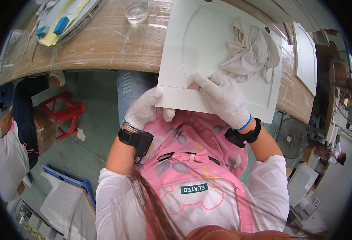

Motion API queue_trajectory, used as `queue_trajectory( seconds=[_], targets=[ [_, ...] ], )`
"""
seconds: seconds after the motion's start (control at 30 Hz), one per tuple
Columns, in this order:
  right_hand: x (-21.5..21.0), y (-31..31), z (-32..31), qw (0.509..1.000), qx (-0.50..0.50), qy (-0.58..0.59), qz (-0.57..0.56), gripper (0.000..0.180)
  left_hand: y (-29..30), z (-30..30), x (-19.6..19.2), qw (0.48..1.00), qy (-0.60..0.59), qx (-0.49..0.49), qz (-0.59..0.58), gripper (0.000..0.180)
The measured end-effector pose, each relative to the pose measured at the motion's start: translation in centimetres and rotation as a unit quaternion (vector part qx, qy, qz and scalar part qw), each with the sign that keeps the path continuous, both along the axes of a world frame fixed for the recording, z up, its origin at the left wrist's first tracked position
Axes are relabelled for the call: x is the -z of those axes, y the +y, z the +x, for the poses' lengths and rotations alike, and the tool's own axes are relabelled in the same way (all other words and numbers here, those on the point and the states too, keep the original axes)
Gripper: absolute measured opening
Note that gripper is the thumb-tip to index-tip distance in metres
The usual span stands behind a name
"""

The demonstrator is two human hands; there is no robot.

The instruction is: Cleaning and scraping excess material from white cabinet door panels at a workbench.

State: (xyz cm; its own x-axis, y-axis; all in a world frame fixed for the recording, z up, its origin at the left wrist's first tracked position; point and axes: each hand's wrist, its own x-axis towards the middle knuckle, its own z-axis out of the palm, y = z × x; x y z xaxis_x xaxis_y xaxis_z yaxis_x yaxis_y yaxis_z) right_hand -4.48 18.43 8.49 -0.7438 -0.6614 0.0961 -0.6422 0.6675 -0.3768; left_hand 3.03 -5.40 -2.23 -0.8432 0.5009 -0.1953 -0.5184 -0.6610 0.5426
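A white panel (176, 52), like a cabinet door with a raised frame and a recessed middle, lies on the table and juts over its near edge towards my lap. My left hand (143, 108), in a white knit glove, grips the panel's near left corner, with some fingertips showing below the edge. My gloved right hand (226, 98) is closed over the near frame strip, its fingers pressed together at the inner edge. A small reddish-brown bit shows beside those fingertips; I cannot make out what it is. A crumpled beige cloth (250, 52) rests on the panel beyond my right hand.
The wooden table (104, 48) carries a clear cup (137, 12) and a round tray with blue blocks (61, 25) at the far left. Another white panel (304, 60) is at right. A red stool (64, 112) and a seated person are on the left, a fan (292, 138) at right.
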Motion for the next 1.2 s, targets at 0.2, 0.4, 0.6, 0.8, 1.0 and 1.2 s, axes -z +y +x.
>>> queue_trajectory(
  seconds=[0.2,0.4,0.6,0.8,1.0,1.2],
  targets=[
    [0.3,0.1,0.0,1.0,0.004,-0.001,-0.008,0.043,0.1,0.0,-0.1,1.0,0.0,0.0,-0.004,0.061],
    [0.0,-0.7,0.2,1.0,0.006,-0.002,0.001,0.045,0.1,0.0,-0.5,1.0,0.002,0.006,-0.013,0.063],
    [0.3,-0.8,0.2,1.0,0.0,0.023,-0.009,0.045,0.0,-0.1,-0.6,1.0,0.0,0.005,-0.023,0.065],
    [0.5,-0.7,0.0,0.999,-0.009,0.034,-0.016,0.044,-0.1,-0.1,0.0,1.0,0.016,0.008,-0.016,0.064],
    [0.4,-0.6,0.0,0.999,-0.011,0.039,-0.01,0.044,-0.1,0.0,0.1,1.0,0.007,0.008,-0.009,0.062],
    [0.5,-0.4,0.0,0.999,-0.015,0.029,-0.007,0.046,-0.1,0.0,0.1,1.0,0.001,0.015,-0.004,0.06]
  ],
)
